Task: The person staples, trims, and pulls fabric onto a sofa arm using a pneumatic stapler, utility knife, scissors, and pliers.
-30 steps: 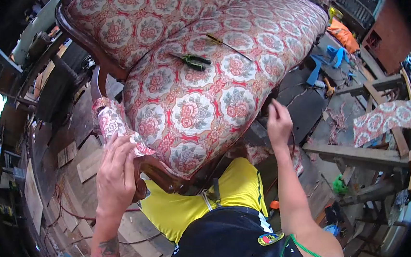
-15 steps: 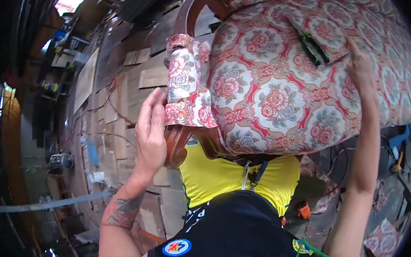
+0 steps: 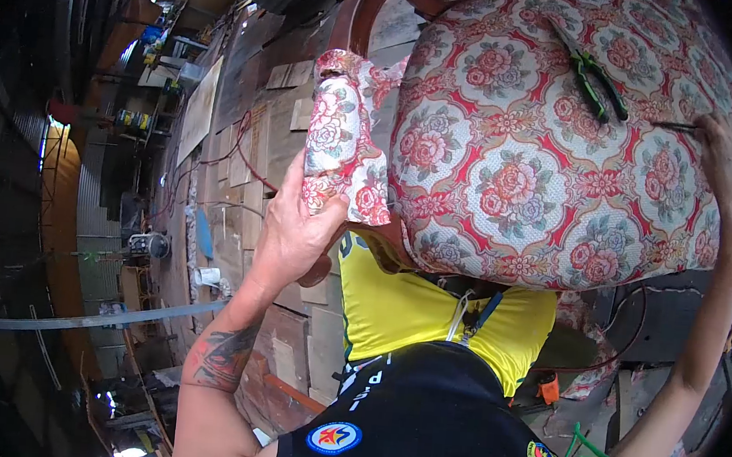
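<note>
The left hand (image 3: 301, 228) clasped cloth (image 3: 331, 127) beside the near-left corner of the seat (image 3: 519, 189); tugging could tear it. The right hand (image 3: 723, 149) gripped a tool (image 3: 679, 128) near the right edge; slipping could snag the seat.

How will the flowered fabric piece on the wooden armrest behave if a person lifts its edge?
The fabric piece is probably floppy, since its free edge beside the seat looks crumpled and wavy. It should feel light, as that edge looks like a thin layer. Its lower end may resist lifting, because the left hand is against it.
</note>
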`<state>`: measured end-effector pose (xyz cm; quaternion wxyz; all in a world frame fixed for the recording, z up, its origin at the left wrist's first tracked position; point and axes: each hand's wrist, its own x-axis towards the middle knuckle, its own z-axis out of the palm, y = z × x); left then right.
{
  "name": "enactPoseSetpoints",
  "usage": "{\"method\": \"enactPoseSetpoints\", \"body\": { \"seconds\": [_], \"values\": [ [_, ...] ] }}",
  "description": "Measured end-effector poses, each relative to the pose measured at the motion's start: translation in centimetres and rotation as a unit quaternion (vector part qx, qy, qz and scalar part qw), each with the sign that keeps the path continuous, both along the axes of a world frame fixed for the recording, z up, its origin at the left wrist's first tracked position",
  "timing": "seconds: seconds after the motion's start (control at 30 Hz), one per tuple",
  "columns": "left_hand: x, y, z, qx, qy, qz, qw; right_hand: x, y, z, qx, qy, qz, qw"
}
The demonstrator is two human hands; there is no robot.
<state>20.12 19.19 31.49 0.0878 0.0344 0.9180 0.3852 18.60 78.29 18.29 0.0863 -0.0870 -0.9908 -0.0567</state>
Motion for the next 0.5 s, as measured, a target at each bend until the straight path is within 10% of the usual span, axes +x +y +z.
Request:
{"method": "enactPoseSetpoints", "body": {
  "seconds": [0.1, 0.27, 0.33, 0.5],
  "values": [
    [-0.3, 0.7, 0.4, -0.025, 0.026, 0.001, 0.999, 1.3, 2.0, -1.5, 0.037, -0.059, -0.058, 0.996],
    [-0.5, 1.9, 1.0, -0.155, 0.052, 0.016, 0.986, 6.9, -4.6, -0.8, -0.233, 0.270, 0.095, 0.929],
    [-0.5, 1.9, 1.1, -0.195, 0.052, 0.015, 0.979, 9.2, -13.6, 1.6, -0.627, 0.213, 0.135, 0.737],
    [-0.2, 2.1, 0.8, -0.180, 0.064, 0.026, 0.981, 11.9, -31.2, 1.4, -0.805, -0.116, 0.147, 0.563]
  ]
}}
